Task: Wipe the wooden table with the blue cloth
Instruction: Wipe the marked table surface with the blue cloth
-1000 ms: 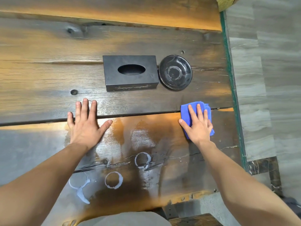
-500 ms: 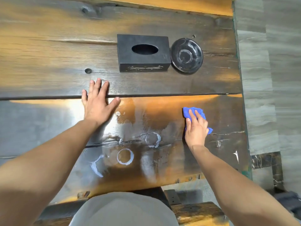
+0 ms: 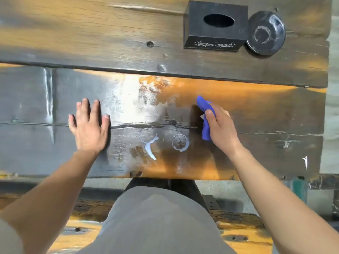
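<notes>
The wooden table point(image 3: 55, 99) is made of dark, worn planks with a seam across the middle. My right hand point(image 3: 221, 127) grips the blue cloth point(image 3: 205, 116) and presses it on the near plank, right of centre. Most of the cloth is hidden under the hand. Just left of the cloth lie white ring stains point(image 3: 180, 142) and a white smear point(image 3: 151, 149). My left hand point(image 3: 89, 127) rests flat on the near plank with fingers spread, left of the stains.
A black tissue box point(image 3: 214, 26) and a round dark dish point(image 3: 265, 33) stand on the far plank at the upper right. The table's right edge point(image 3: 325, 107) borders a grey tiled floor. A wooden bench point(image 3: 238, 233) sits below the near edge.
My right hand has dragged the cloth toward me and leftward to beside the ring stains, bunching it up. One ring stain near the crack has gone. My left hand has shifted nearer along the table.
</notes>
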### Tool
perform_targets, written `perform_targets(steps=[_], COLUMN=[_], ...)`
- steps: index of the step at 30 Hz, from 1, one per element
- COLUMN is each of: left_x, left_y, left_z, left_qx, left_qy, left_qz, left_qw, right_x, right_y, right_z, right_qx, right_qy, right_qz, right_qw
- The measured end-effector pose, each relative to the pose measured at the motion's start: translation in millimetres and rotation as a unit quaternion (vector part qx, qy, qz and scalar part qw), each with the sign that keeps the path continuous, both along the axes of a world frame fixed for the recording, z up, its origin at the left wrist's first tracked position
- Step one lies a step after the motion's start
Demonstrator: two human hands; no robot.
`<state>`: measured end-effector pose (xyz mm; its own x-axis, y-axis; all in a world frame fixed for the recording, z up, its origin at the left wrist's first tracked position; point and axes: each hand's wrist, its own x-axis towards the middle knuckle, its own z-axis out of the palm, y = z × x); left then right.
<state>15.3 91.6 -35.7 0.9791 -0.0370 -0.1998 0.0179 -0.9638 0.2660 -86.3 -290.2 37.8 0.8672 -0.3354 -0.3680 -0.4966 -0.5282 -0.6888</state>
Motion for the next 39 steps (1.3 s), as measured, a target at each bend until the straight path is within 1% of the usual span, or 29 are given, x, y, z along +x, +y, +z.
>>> perform_targets(steps=[3, 5, 6, 8, 10, 11, 12, 15, 19, 22, 28, 33, 39], left_x=[-1.7, -2.1, -2.7, -3.0, -2.5, -2.1, -2.9, -4.2, -3.4, -4.0, -3.0, -3.0, -3.2], left_y=[2.7, 2.7, 4.0, 6.6, 7.1, 7.5, 8.5, 8.9, 8.6, 9.7, 10.8, 11.9, 12.0], left_z=[-2.2, -2.6, -2.9, -4.8, -6.5, -7.7, -8.7, -12.6, -13.9, -13.9, -15.4, -16.1, -16.5], left_qx=[0.029, 0.024, 0.022, 0.018, 0.014, 0.013, 0.013, 0.013, 0.015, 0.019, 0.023, 0.02, 0.017], left_qy=[0.004, 0.002, 0.001, -0.005, -0.016, -0.02, -0.021, -0.023, -0.026, -0.02, -0.025, -0.027, -0.029], left_qz=[-0.022, -0.024, -0.022, -0.022, -0.024, -0.025, -0.024, -0.023, -0.024, -0.028, -0.035, -0.038, -0.037], left_qw=[0.999, 0.999, 1.0, 1.0, 0.999, 0.999, 0.999, 0.999, 0.999, 0.999, 0.999, 0.999, 0.999], right_x=[46.1, 74.1, 86.9, 108.6, 122.4, 126.7, 129.9, 132.3, 126.9, 110.3, 66.7, 38.2, -5.1], right_y=[47.7, 76.6, 91.5, 117.2, 132.2, 135.6, 137.0, 139.9, 149.1, 153.1, 158.0, 161.7, 170.7], right_z=[-5.2, -16.6, -19.5, -26.7, -40.7, -47.3, -53.8, -69.4, -75.0, -76.1, -81.1, -77.1, -74.8], right_qx=[-0.048, -0.089, -0.104, -0.139, -0.219, -0.259, -0.285, -0.32, -0.325, -0.322, -0.337, -0.331, -0.333], right_qy=[-0.048, -0.064, -0.066, -0.027, 0.007, 0.007, 0.004, -0.026, -0.038, -0.045, -0.108, -0.086, -0.07], right_qz=[0.136, 0.191, 0.204, 0.25, 0.328, 0.36, 0.377, 0.38, 0.367, 0.374, 0.39, 0.429, 0.442], right_qw=[0.988, 0.975, 0.971, 0.958, 0.919, 0.897, 0.881, 0.867, 0.871, 0.869, 0.85, 0.836, 0.83])
